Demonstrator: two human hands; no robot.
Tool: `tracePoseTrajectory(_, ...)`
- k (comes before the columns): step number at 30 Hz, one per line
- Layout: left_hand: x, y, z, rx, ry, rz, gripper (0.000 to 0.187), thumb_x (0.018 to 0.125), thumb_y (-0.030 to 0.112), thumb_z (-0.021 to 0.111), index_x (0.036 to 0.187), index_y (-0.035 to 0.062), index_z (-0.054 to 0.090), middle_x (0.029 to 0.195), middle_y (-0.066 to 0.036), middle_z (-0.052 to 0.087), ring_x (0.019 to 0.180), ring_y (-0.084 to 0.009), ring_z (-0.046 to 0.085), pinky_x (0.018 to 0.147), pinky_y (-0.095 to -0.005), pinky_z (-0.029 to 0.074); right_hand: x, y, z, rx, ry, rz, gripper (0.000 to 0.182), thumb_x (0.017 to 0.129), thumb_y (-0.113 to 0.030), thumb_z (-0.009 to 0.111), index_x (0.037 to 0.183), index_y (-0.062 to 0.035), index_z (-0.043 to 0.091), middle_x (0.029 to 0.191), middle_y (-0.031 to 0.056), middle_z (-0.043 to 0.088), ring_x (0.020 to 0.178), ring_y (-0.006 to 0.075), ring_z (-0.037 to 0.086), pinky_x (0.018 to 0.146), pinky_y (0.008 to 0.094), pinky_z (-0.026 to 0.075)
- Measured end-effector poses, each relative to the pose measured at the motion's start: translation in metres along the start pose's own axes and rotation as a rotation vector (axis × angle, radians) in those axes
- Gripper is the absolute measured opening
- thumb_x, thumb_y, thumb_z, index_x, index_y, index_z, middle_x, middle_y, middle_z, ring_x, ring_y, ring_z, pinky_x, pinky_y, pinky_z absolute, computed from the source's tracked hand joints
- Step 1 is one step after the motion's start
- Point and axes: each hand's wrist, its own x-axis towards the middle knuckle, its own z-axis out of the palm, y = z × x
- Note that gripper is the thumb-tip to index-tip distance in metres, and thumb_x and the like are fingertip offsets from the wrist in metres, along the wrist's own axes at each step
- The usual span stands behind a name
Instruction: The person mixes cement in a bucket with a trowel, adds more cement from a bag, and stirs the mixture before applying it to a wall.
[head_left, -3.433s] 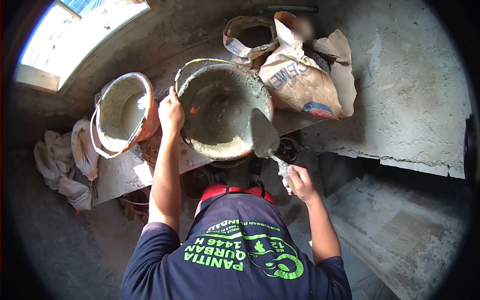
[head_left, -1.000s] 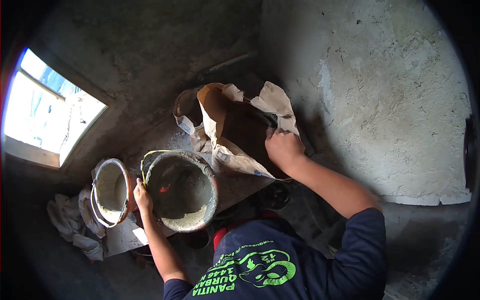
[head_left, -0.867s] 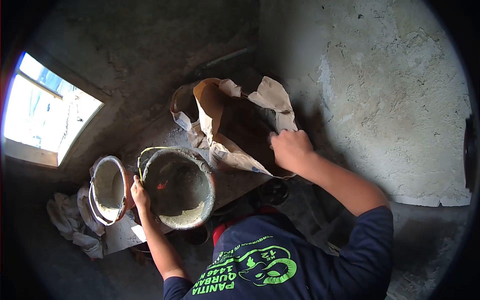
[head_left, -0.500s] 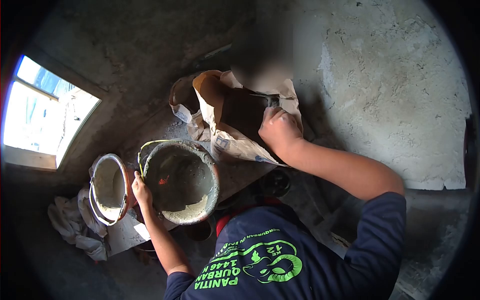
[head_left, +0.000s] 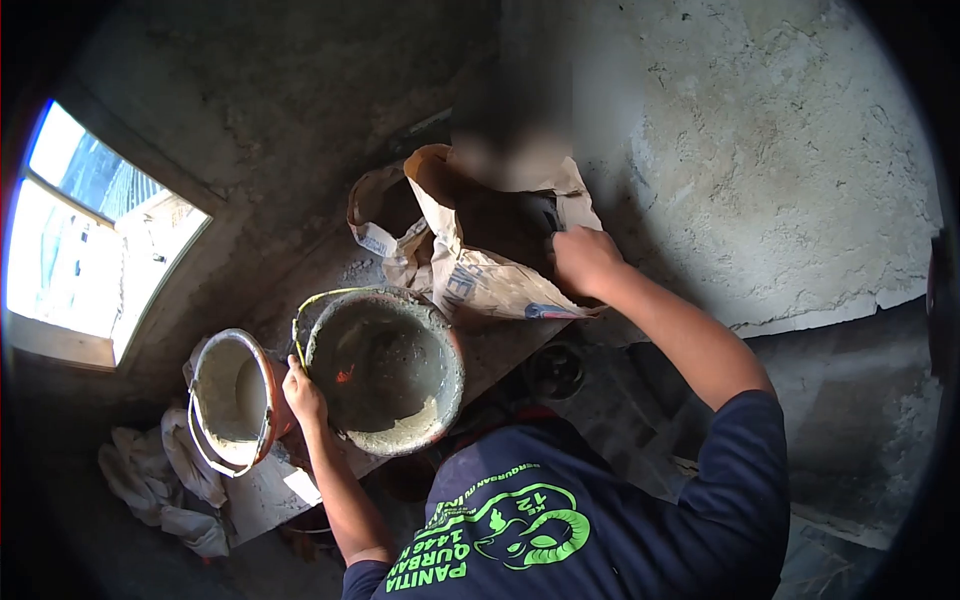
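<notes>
My left hand (head_left: 306, 396) is closed on the left rim of a large, mortar-crusted bucket (head_left: 455, 385), where its yellow-green handle (head_left: 297, 325) joins. Grey residue coats the inside, and a small red patch shows on its wall. My right hand (head_left: 585, 262) reaches into the mouth of an open paper cement bag (head_left: 485, 283), fingers wrapped round a dark trowel-like tool (head_left: 550, 217). Most of this tool is hidden by the hand and the bag's shadow. A smaller bucket (head_left: 268, 385) with a pale inside stands just left of my left hand.
Another opened paper bag (head_left: 372, 236) lies against the cement bag. A board (head_left: 495, 355) runs under the buckets. Crumpled cloth or sacking (head_left: 150, 480) hangs at its left end. Rough plastered wall (head_left: 760, 150) rises on the right, and a bright window (head_left: 95, 235) is at left.
My right hand has shifted right and slightly down in the view, with the tool deeper in the bag's shadow. My left hand still holds the bucket rim; the buckets appear shifted slightly right and down.
</notes>
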Motion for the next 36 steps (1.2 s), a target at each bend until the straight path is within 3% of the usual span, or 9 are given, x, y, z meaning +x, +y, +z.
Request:
tracePoseTrajectory(7, -0.008, 0.012, 0.0, -0.024, -0.037, 0.016, 0.056, 0.112, 0.037, 0.04, 0.072, 0.0037, 0.061, 0.061, 0.007, 0.05, 0.053, -0.0042, 0.037, 0.049, -0.0264, 0.03, 0.015, 0.008, 0.026, 0.35, -0.036, 0.055, 0.037, 0.088, -0.032, 0.068, 0.093, 0.0041, 0.073, 0.097, 0.0258, 0.072, 0.096, 0.0413, 0.07, 0.084, 0.0478, 0.056)
tracePoseTrajectory(14, -0.002, -0.003, -0.004, -0.016, -0.024, 0.074, 0.053, 0.112, 0.035, 0.042, 0.066, 0.0092, 0.052, 0.06, 0.009, 0.044, 0.053, -0.0033, 0.032, 0.049, -0.0258, 0.025, 0.026, 0.022, 0.03, 0.609, -0.135, 0.06, 0.041, 0.085, -0.032, 0.069, 0.099, 0.0065, 0.073, 0.096, 0.0274, 0.072, 0.091, 0.0401, 0.072, 0.08, 0.0464, 0.057)
tracePoseTrajectory(18, -0.006, 0.009, 0.0, -0.012, -0.024, 0.052, 0.052, 0.111, 0.035, 0.043, 0.066, 0.0096, 0.051, 0.061, 0.009, 0.044, 0.054, -0.0033, 0.033, 0.05, -0.0262, 0.025, 0.044, 0.018, 0.052, 0.687, -0.086, 0.007, 0.036, 0.085, -0.031, 0.07, 0.088, 0.005, 0.074, 0.084, 0.0266, 0.072, 0.081, 0.0373, 0.073, 0.075, 0.0442, 0.057)
tracePoseTrajectory(20, -0.005, 0.002, -0.005, 0.044, -0.001, 0.073, 0.052, 0.111, 0.036, 0.043, 0.068, 0.0099, 0.052, 0.061, 0.009, 0.045, 0.054, -0.0033, 0.034, 0.05, -0.0255, 0.026, 0.036, 0.023, 0.035, 0.742, -0.147, 0.015, 0.037, 0.089, -0.032, 0.068, 0.1, 0.002, 0.076, 0.082, 0.0241, 0.073, 0.075, 0.0333, 0.072, 0.072, 0.0438, 0.055)
tracePoseTrajectory(21, -0.004, 0.001, -0.007, 0.088, 0.01, 0.091, 0.052, 0.111, 0.037, 0.043, 0.068, 0.0102, 0.053, 0.061, 0.009, 0.045, 0.054, -0.0036, 0.034, 0.05, -0.0245, 0.027, 0.034, 0.023, 0.023, 0.854, -0.251, 0.065, 0.036, 0.085, -0.03, 0.069, 0.096, 0.0044, 0.075, 0.083, 0.0272, 0.071, 0.079, 0.0351, 0.073, 0.074, 0.0446, 0.056)
tracePoseTrajectory(25, -0.002, 0.001, -0.002, 0.028, 0.026, 0.034, 0.053, 0.111, 0.038, 0.042, 0.066, 0.0114, 0.05, 0.06, 0.008, 0.044, 0.054, -0.004, 0.034, 0.05, -0.0247, 0.028, 0.05, 0.012, 0.066, 0.745, -0.019, 0.02, 0.036, 0.081, -0.028, 0.071, 0.094, 0.0053, 0.074, 0.083, 0.0293, 0.071, 0.082, 0.0382, 0.073, 0.076, 0.0462, 0.056)
tracePoseTrajectory(28, -0.003, 0.001, -0.004, 0.052, -0.006, 0.082, 0.054, 0.111, 0.039, 0.041, 0.066, 0.0112, 0.05, 0.059, 0.007, 0.043, 0.054, -0.0047, 0.033, 0.05, -0.0263, 0.028, 0.029, 0.027, 0.03, 0.916, -0.251, 0.134, 0.034, 0.087, -0.031, 0.069, 0.103, -0.0021, 0.077, 0.09, 0.0232, 0.074, 0.085, 0.0364, 0.074, 0.077, 0.0449, 0.056)
tracePoseTrajectory(33, -0.004, -0.002, -0.01, 0.105, 0.037, 0.083, 0.055, 0.112, 0.038, 0.041, 0.065, 0.0113, 0.049, 0.059, 0.008, 0.042, 0.054, -0.0047, 0.032, 0.05, -0.0278, 0.026, 0.02, 0.037, 0.037, 0.801, -0.087, 0.031, 0.036, 0.091, -0.037, 0.071, 0.112, -0.0074, 0.077, 0.101, 0.0167, 0.076, 0.094, 0.0273, 0.073, 0.088, 0.0367, 0.054)
tracePoseTrajectory(36, -0.005, 0.007, -0.001, 0.082, 0.071, 0.059, 0.054, 0.111, 0.038, 0.042, 0.064, 0.012, 0.046, 0.059, 0.008, 0.04, 0.055, -0.0044, 0.032, 0.05, -0.0275, 0.026, 0.007, 0.047, 0.028, 0.935, -0.053, -0.024, 0.035, 0.09, -0.033, 0.069, 0.106, -0.0027, 0.076, 0.101, 0.0244, 0.073, 0.097, 0.0368, 0.071, 0.088, 0.0419, 0.054)
